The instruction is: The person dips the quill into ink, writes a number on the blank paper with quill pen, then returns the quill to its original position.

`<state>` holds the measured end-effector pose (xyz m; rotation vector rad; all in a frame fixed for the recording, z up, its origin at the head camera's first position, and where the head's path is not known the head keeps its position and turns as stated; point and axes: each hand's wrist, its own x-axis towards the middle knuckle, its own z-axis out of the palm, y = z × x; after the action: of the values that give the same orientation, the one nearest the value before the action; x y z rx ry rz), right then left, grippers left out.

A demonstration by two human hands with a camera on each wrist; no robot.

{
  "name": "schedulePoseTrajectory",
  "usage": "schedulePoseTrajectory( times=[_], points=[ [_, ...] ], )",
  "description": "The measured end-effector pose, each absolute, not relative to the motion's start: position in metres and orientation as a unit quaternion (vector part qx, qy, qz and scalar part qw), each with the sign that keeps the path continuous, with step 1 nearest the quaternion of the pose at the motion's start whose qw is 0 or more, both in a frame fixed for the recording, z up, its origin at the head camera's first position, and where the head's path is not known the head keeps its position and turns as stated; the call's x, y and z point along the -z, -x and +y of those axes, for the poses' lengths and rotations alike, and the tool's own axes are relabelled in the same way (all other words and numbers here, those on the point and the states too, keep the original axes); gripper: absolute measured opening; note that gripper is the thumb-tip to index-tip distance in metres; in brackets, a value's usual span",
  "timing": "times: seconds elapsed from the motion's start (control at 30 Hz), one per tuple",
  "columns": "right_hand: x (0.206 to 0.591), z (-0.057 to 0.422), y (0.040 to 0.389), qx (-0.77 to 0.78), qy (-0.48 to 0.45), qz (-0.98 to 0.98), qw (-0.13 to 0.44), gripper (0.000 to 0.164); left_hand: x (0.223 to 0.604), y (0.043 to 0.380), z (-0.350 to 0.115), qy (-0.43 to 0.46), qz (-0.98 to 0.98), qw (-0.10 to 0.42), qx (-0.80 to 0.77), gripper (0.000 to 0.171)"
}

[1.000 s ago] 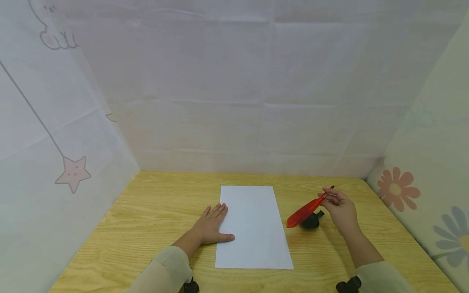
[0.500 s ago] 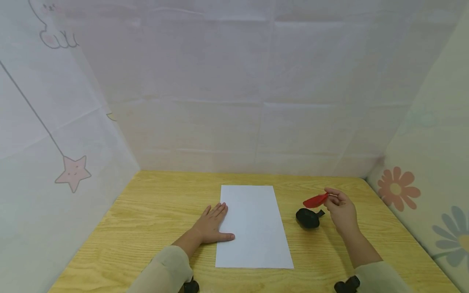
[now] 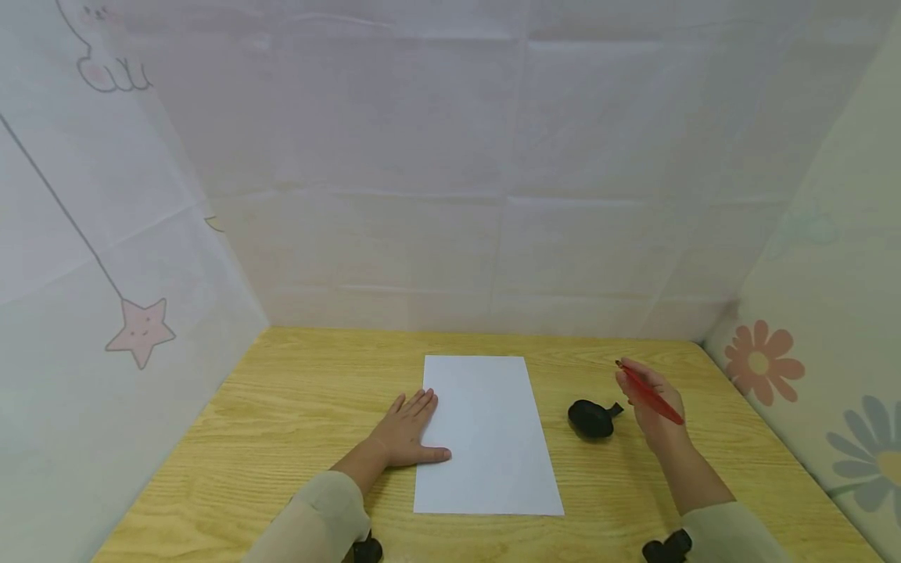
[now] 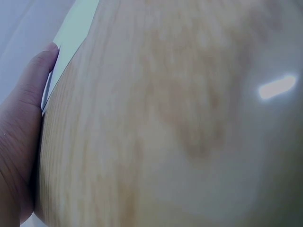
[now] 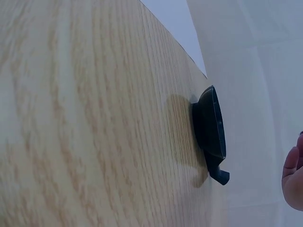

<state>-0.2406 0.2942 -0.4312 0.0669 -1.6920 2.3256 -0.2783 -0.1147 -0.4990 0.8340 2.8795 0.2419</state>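
My left hand (image 3: pixel 408 438) lies flat with its fingers spread over the left edge of a white sheet of paper (image 3: pixel 493 438). In the left wrist view, its thumb (image 4: pixel 38 71) rests on the paper's edge. My right hand (image 3: pixel 655 403) is raised at the right and pinches a red feather pen (image 3: pixel 653 397) near its dark tip. The feather slants back across the hand toward the wrist. Left of this hand, a small black dish with a short handle (image 3: pixel 591 420) stands on the table, apart from the fingers. The right wrist view shows only part of the right hand (image 5: pixel 294 175).
The wood-grain table (image 3: pixel 303 391) meets a pale cloth backdrop (image 3: pixel 394 258) at the back. Printed cloth walls rise at both sides, with flowers (image 3: pixel 760 362) on the right and a star (image 3: pixel 141 332) on the left. A dark wrist camera (image 3: pixel 667 547) sits at the right cuff.
In my right fingers the feather pen has swung round from pointing left over the black dish to lying back toward the wrist. The left hand and the paper stay put.
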Motion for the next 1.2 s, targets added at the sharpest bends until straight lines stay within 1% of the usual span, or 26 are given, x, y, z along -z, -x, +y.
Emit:
schedulePoseTrajectory(
  times=[0.07, 0.13, 0.23, 0.33, 0.53, 0.67, 0.77, 1.0, 1.2],
  points=[
    [0.432, 0.293, 0.242, -0.717, 0.012, -0.679, 0.159, 0.023, 0.499, 0.278, -0.115, -0.276, 0.955, 0.067, -0.079, 0.106],
    [0.432, 0.292, 0.243, -0.643, 0.058, -0.743, 0.177, 0.029, 0.499, 0.278, -0.115, -0.276, 0.956, 0.066, -0.078, 0.106],
    [0.431, 0.292, 0.244, -0.614, 0.093, -0.764, 0.176, 0.041, 0.499, 0.278, -0.114, -0.276, 0.956, 0.066, -0.078, 0.106],
    [0.430, 0.291, 0.243, -0.627, 0.098, -0.755, 0.167, 0.044, 0.499, 0.278, -0.114, -0.276, 0.956, 0.066, -0.078, 0.106],
    [0.429, 0.293, 0.239, -0.650, 0.085, -0.741, 0.147, 0.041, 0.498, 0.278, -0.115, -0.279, 0.955, 0.064, -0.081, 0.106],
    [0.428, 0.293, 0.240, -0.613, 0.099, -0.772, 0.139, 0.041, 0.497, 0.277, -0.114, -0.280, 0.954, 0.066, -0.081, 0.106],
    [0.429, 0.293, 0.241, -0.586, 0.111, -0.792, 0.128, 0.044, 0.496, 0.276, -0.114, -0.281, 0.954, 0.067, -0.077, 0.106],
    [0.433, 0.295, 0.242, -0.591, 0.123, -0.791, 0.100, 0.037, 0.495, 0.276, -0.115, -0.284, 0.953, 0.066, -0.081, 0.105],
    [0.440, 0.299, 0.242, -0.598, 0.129, -0.788, 0.065, 0.034, 0.499, 0.278, -0.115, -0.284, 0.953, 0.070, -0.082, 0.107]
  ],
)
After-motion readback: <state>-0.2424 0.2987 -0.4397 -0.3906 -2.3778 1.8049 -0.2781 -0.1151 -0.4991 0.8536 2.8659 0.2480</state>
